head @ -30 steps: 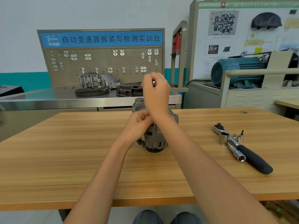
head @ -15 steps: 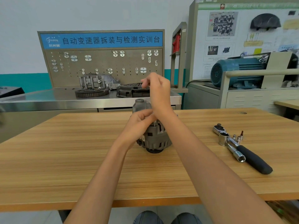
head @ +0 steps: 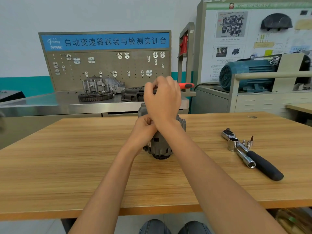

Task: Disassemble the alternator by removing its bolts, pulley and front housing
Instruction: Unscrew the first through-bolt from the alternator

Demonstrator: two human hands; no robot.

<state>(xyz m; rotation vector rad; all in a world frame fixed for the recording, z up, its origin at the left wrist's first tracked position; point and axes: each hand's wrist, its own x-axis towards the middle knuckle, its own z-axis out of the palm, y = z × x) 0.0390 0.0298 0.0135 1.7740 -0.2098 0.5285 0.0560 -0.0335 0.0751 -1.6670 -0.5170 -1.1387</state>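
You have bare wooden table [head: 67, 162] left of the alternator [head: 162, 146], while on your right the ratchet wrench [head: 253, 156] and loose sockets [head: 248, 143] block the way.

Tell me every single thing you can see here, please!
Grey metal alternator: one, upright mid-table, partly hidden by hands.
Wooden table: one, tan, foreground.
Black-handled steel ratchet wrench: one, table's right side.
Small silver sockets: a few, beside the ratchet.
Steel workbench: one, behind the table.
Dark toothed gear ring: one, on the workbench.
Grey cast housing: one, behind the gear.
Blue-headed pegboard: one, on the workbench.
Teal electric motor: one, right rear.
Left hand: grips the alternator.
Right hand: pinches something small above it.
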